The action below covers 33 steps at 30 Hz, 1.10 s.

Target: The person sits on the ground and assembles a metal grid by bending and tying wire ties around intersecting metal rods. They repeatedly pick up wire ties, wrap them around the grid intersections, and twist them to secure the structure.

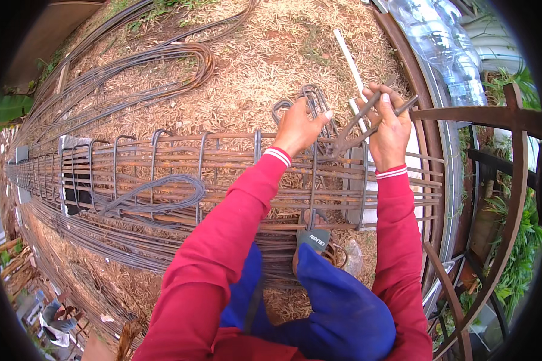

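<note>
My right hand (390, 133) is wrapped round the spread handles of rusty pincers (349, 135), whose head points down-left at the rebar cage's far bars. Left of them, my left hand (298, 127) is over the far edge of the cage, thumb apart from the fingers and nothing visible in it; its fingertips are partly hidden. The long rebar cage (235, 161) runs across in front of me, its rusty bars ringed by dark stirrups. Just beyond my left hand lie several loose bent stirrups (312, 96).
A coil of thin tie wire (180, 188) rests on the cage. Long bent rods (186, 60) lie on the straw-covered ground at far left. A white pipe (347, 57) lies beyond the pincers. Clear plastic bottles (442, 48) and a brown metal frame (515, 174) stand at right. My sandalled foot (313, 236) is by the cage.
</note>
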Available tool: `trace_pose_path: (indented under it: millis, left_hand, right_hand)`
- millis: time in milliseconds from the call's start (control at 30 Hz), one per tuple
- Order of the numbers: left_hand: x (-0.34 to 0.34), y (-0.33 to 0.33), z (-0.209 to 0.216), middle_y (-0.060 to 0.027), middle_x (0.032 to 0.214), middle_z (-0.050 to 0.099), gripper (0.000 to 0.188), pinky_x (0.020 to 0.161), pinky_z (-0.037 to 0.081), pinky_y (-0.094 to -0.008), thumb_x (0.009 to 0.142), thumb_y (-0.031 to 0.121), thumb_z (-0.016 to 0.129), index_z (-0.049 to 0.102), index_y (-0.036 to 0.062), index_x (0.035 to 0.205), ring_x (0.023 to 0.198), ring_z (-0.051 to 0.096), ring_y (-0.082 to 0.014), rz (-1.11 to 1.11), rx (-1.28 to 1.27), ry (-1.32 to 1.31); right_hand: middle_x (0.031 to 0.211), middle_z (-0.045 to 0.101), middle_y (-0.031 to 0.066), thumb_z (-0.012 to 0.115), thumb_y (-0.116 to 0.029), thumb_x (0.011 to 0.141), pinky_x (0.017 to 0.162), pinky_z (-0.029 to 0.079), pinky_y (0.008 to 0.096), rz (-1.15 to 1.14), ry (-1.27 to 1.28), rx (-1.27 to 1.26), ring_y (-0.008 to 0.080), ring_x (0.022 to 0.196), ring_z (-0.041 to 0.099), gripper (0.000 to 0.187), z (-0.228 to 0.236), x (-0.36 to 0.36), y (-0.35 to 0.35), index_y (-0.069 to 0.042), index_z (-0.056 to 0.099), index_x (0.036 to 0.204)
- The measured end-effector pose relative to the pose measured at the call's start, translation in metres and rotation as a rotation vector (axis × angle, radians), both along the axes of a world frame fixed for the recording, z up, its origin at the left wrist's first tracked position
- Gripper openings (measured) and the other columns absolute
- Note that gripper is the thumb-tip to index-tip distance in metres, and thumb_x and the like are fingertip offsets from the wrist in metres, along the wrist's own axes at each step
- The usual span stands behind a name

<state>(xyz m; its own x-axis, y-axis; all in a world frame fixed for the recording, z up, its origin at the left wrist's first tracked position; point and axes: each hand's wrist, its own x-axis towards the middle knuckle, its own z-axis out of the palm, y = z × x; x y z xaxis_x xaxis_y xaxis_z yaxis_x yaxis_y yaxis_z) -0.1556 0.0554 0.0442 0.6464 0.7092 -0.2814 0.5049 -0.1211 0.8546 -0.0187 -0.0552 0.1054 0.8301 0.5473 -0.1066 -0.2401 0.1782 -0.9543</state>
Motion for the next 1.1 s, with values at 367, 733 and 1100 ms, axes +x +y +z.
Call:
trace_pose_path:
  millis: [367,733,1100]
  left_hand:
    - [0.023,0.015,-0.022,-0.0032,0.071,0.063,0.025,0.060,0.041,-0.0228,0.103,0.012,0.051,0.069,-0.0052,0.101,0.062,0.046,-0.0077,0.165,-0.644,-0.278]
    - [0.018,0.014,-0.023,-0.0028,0.072,0.065,0.024,0.066,0.043,-0.0256,0.103,0.014,0.052,0.069,-0.0035,0.101,0.067,0.053,-0.0093,0.159,-0.665,-0.333]
    - [0.021,0.014,-0.020,-0.0115,0.102,0.070,0.032,0.087,0.048,-0.0315,0.092,0.007,0.063,0.066,-0.0026,0.123,0.097,0.062,-0.0172,0.021,-0.405,-0.383]
  right_hand:
    - [0.134,0.057,0.0149,0.042,0.007,0.094,0.088,0.057,0.0419,-0.064,0.070,-0.115,0.0253,0.126,0.056,0.042,-0.037,0.020,0.021,0.003,0.054,0.135]
    - [0.126,0.057,0.0166,0.043,0.003,0.096,0.088,0.055,0.0459,0.067,0.339,0.022,0.0264,0.118,0.058,0.038,-0.058,0.030,0.028,0.002,0.048,0.134]
    - [0.091,0.059,0.0120,0.055,-0.017,0.101,0.070,0.051,0.0381,-0.163,-0.113,-0.323,0.0228,0.078,0.061,0.025,-0.065,0.017,0.081,0.001,0.044,0.114]
